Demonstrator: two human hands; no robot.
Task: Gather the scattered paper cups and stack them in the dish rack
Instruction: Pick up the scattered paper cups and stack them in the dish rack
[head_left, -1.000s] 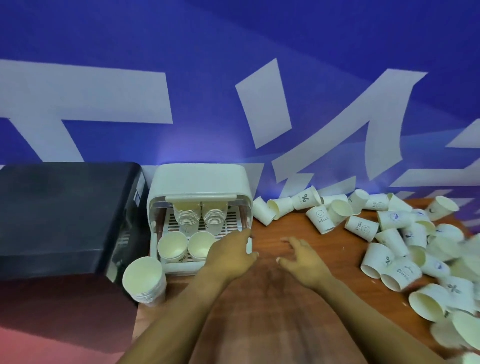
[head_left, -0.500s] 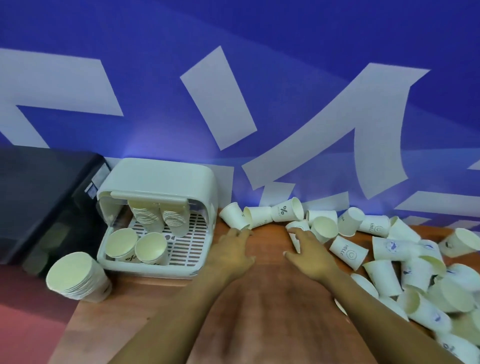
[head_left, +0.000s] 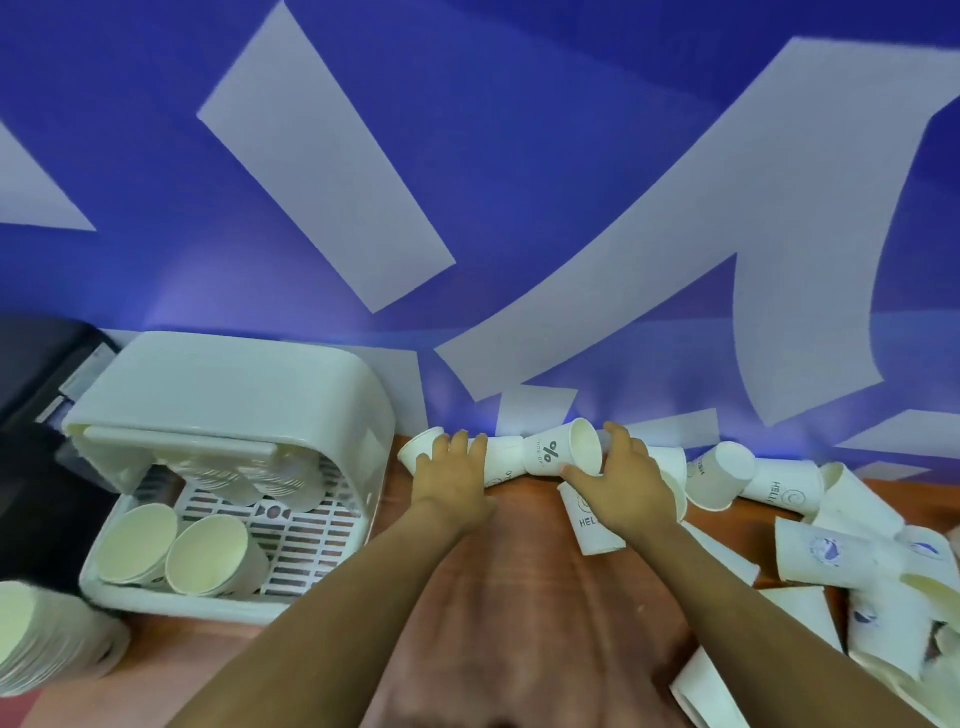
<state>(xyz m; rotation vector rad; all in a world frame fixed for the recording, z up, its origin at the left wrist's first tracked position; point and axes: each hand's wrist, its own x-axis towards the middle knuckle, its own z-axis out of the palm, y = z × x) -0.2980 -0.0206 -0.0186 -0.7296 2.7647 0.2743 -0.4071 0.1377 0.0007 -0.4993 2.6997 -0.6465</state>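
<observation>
Both hands were seen stretched forward to the back edge of the wooden worktop (head_left: 519, 597), where a row of paper cups lay on their sides against the blue and white wall (head_left: 519, 182). The left hand (head_left: 451, 480) was laid over the leftmost cup (head_left: 418, 453) with its fingers curved loosely on top; whether that cup was actually gripped could not be told. The right hand (head_left: 626, 488) was spread wide around the percent-marked cup (head_left: 563, 453), with the thumb under its rim and the fingers beyond its open mouth, and a HELLO-printed cup (head_left: 589, 525) lay partly beneath the palm. More scattered cups (head_left: 831, 545) were piled along the right side of the worktop. The white dish rack (head_left: 228, 467) stood to the left of the left hand, its lid raised, with two cups (head_left: 176, 548) lying at its front and nested cups further back. A separate stack of cups (head_left: 41, 639) stood at the lower left. A bare strip of worktop was left between the forearms.
</observation>
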